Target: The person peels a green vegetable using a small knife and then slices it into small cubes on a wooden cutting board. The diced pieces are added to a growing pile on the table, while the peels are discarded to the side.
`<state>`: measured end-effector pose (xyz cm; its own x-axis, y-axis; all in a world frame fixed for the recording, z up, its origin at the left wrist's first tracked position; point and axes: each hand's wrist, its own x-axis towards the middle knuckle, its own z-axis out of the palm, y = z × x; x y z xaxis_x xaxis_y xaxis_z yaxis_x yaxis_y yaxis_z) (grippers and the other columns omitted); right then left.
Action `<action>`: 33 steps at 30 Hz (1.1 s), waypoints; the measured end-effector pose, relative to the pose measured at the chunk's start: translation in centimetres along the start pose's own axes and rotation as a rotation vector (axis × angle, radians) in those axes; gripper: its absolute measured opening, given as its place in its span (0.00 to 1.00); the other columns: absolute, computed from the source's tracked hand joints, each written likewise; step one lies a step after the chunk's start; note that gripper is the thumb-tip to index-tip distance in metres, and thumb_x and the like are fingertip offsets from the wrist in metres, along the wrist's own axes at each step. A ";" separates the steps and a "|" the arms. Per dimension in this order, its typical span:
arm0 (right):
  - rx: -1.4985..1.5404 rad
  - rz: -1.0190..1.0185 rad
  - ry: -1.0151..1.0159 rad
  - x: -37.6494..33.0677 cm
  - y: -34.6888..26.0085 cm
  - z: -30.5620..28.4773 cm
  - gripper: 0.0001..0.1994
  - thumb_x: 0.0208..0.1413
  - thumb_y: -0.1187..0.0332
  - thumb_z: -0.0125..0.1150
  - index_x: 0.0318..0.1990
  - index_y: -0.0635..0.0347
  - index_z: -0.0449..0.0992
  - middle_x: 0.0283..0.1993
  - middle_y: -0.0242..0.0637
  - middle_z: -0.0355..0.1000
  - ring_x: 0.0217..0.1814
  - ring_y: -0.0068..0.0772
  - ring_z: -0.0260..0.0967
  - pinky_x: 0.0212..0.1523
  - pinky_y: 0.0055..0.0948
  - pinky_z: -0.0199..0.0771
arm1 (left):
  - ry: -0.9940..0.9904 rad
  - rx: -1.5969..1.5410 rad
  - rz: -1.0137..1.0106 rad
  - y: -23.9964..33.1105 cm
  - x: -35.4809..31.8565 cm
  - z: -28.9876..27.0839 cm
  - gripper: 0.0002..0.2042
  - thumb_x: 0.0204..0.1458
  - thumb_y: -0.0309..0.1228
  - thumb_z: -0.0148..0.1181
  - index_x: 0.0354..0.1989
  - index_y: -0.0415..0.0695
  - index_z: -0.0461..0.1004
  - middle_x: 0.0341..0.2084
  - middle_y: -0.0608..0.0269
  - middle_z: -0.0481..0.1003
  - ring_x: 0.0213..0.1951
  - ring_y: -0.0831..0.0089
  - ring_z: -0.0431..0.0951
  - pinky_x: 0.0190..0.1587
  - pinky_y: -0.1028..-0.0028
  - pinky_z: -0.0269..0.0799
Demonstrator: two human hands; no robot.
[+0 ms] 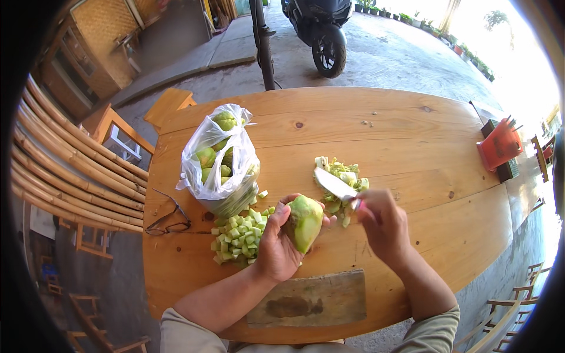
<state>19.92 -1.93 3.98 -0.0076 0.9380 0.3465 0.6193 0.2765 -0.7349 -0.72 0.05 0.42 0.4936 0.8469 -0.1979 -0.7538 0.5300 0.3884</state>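
My left hand (279, 247) is closed round a green chayote (305, 223), partly peeled, with a paler bare strip down its front. In my right hand (381, 226), a knife (335, 185) is gripped by its handle; the white blade points left, apart from the chayote. Beneath and behind the blade lies a heap of peels and trimmings (347, 172). Left of my left hand is a pile of pale green cubes (236, 238). Just behind that pile stands a white plastic bag (226, 188) of whole chayotes (206, 157).
A worn wooden board (344, 297) lies at the near table edge. Eyeglasses (170, 225) rest at the left. An orange container (499, 144) holding sticks stands at the far right. Beyond the wooden table (353, 112) are a pole (263, 47) and a motorbike (326, 44).
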 end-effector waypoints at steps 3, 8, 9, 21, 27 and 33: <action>0.128 -0.035 -0.159 -1.4 -2.0 0.0 0.16 0.55 0.74 0.63 0.51 0.59 0.69 0.20 0.33 0.67 0.17 0.25 0.62 0.20 0.26 0.63 | -0.001 -0.093 -0.046 -0.1 0.0 -0.7 0.16 0.64 0.44 0.49 0.55 0.51 0.64 0.49 0.56 0.72 0.51 0.60 0.76 0.55 0.63 0.74; 0.198 -0.092 -0.264 -2.1 -2.8 0.8 0.28 0.53 0.73 0.65 0.63 0.55 0.65 0.23 0.35 0.69 0.16 0.27 0.63 0.20 0.28 0.64 | -0.024 -0.037 -0.016 -0.4 0.1 -0.3 0.16 0.62 0.46 0.52 0.54 0.54 0.66 0.50 0.56 0.72 0.50 0.65 0.76 0.49 0.67 0.78; 0.177 -0.076 -0.298 -2.2 -2.7 0.7 0.31 0.53 0.72 0.66 0.66 0.53 0.62 0.25 0.36 0.70 0.17 0.29 0.63 0.20 0.29 0.65 | -0.035 -0.049 -0.027 -0.4 0.2 -0.6 0.15 0.63 0.45 0.50 0.53 0.54 0.67 0.50 0.57 0.72 0.51 0.68 0.75 0.50 0.68 0.77; 0.171 -0.114 -0.247 -2.4 -2.6 1.3 0.26 0.53 0.73 0.65 0.61 0.54 0.69 0.33 0.40 0.76 0.25 0.37 0.73 0.24 0.31 0.70 | -0.071 -0.055 -0.027 -1.2 0.3 -1.3 0.19 0.65 0.49 0.43 0.57 0.53 0.65 0.53 0.54 0.66 0.54 0.61 0.72 0.50 0.62 0.78; 0.154 -0.141 -0.161 -2.5 -2.1 1.9 0.20 0.54 0.71 0.66 0.55 0.55 0.73 0.31 0.37 0.75 0.24 0.35 0.72 0.23 0.31 0.70 | -0.104 -0.026 -0.053 -1.2 -0.1 -0.8 0.20 0.65 0.49 0.42 0.59 0.54 0.64 0.54 0.54 0.65 0.53 0.63 0.73 0.43 0.66 0.80; 0.102 -0.103 -0.224 -2.3 -2.2 1.1 0.19 0.55 0.69 0.65 0.55 0.54 0.72 0.27 0.34 0.73 0.22 0.31 0.72 0.21 0.29 0.68 | -0.082 -0.010 -0.052 -1.0 0.0 -0.6 0.21 0.62 0.47 0.50 0.61 0.55 0.62 0.57 0.52 0.65 0.54 0.63 0.73 0.49 0.65 0.80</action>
<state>17.67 -4.50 4.11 -0.2475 0.9235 0.2930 0.5239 0.3819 -0.7614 -0.23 -0.43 -0.47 0.5659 0.8120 -0.1430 -0.7301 0.5741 0.3706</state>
